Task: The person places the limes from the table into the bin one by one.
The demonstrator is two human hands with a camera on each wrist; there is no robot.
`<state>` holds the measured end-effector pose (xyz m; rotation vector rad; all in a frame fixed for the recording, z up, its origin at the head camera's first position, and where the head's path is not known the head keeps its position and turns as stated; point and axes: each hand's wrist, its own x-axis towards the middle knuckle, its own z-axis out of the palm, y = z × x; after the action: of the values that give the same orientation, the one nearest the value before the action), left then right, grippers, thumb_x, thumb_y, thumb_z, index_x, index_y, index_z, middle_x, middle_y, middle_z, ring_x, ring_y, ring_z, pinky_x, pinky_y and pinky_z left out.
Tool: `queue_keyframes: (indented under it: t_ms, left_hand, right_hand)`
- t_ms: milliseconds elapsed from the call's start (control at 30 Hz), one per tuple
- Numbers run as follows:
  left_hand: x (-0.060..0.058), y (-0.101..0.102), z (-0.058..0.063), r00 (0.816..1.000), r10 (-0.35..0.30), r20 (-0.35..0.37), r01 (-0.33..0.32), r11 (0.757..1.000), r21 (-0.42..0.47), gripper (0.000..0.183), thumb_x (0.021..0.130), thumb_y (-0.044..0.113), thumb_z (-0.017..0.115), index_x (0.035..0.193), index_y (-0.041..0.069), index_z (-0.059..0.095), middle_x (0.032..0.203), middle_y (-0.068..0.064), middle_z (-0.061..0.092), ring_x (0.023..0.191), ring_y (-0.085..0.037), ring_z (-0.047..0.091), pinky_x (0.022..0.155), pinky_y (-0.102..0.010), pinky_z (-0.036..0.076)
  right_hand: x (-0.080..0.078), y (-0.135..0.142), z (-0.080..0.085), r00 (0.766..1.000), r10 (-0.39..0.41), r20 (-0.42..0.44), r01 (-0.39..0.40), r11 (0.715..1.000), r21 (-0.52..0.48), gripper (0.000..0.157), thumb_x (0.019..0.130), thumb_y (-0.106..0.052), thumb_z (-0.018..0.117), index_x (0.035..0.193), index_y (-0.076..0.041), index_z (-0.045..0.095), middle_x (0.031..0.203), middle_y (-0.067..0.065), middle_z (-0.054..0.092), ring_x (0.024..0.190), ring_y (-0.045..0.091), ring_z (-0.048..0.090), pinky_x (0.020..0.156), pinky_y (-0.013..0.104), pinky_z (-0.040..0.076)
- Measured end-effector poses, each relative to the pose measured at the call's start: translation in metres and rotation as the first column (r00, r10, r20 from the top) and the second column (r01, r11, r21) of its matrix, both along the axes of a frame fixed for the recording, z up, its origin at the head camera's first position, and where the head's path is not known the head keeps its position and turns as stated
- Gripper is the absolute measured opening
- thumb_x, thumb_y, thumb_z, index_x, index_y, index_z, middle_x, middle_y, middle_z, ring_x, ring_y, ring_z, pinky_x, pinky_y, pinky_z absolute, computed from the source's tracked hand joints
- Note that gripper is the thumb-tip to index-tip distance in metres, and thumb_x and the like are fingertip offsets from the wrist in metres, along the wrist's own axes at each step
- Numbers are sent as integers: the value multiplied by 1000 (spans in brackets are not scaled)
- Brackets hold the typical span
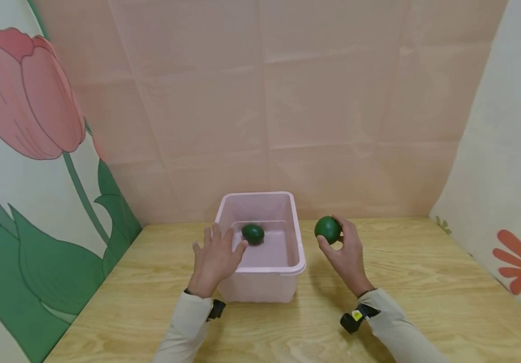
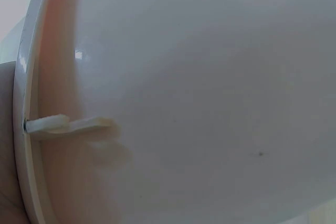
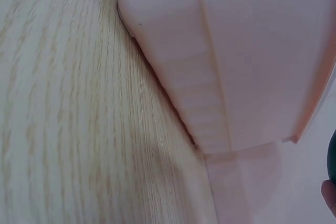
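A pale pink plastic bin (image 1: 257, 287) stands on the table, and a smooth, dark green oval object (image 1: 253, 234), shaped like an avocado, lies on its floor. My left hand (image 1: 215, 259) is at the bin's left front rim, palm down with fingers spread and nothing in its grasp. Right of the bin, my right hand (image 1: 348, 254) pinches a round, dark green object (image 1: 327, 230) between thumb and fingers, raised over the table. Only a sliver of this round object (image 3: 333, 161) and a fingertip show in the right wrist view. The bin's outer wall (image 2: 210, 103) fills the left wrist view.
The light wood-grain table (image 1: 405, 272) runs back to a creased, peach-coloured backdrop (image 1: 333, 101). A tulip-printed panel (image 1: 47, 101) borders the left side and a flower-printed panel (image 1: 505, 166) the right. The bin's side wall (image 3: 262, 51) rises close by in the right wrist view.
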<state>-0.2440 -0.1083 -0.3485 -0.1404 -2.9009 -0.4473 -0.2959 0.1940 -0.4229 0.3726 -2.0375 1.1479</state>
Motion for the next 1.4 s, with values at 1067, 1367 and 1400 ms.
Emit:
queue_keyframes:
  t_ms: [1067,1367,1400]
  left_hand:
    - [0,0,1,1000,-5,10,5,1000,11,64,103,52,41,151,10,44,159,-29,23,147,-49,16,103,-80,18]
    - [0,1,2,1000,0,12,0,1000,2,64,103,52,41,150,9,45,159,-29,23,147,-49,17,104,-79,18]
    - [0,1,2,1000,0,12,0,1000,3,64,103,52,41,150,9,45,159,-29,23,147,-49,17,104,-79,18]
  right_hand:
    - [1,-2,3,999,34,-10,-34,999,-20,64,85,-12,78,140,2,49,129,21,52,105,24,54,78,7,41]
    - [1,-2,3,999,42,-10,-42,999,-27,65,85,-11,78,141,2,49,130,21,52,106,25,54,78,6,40]
    - [1,-2,3,999,44,-10,-44,999,-29,64,85,-10,78,141,2,49,130,21,52,106,25,54,78,6,40]
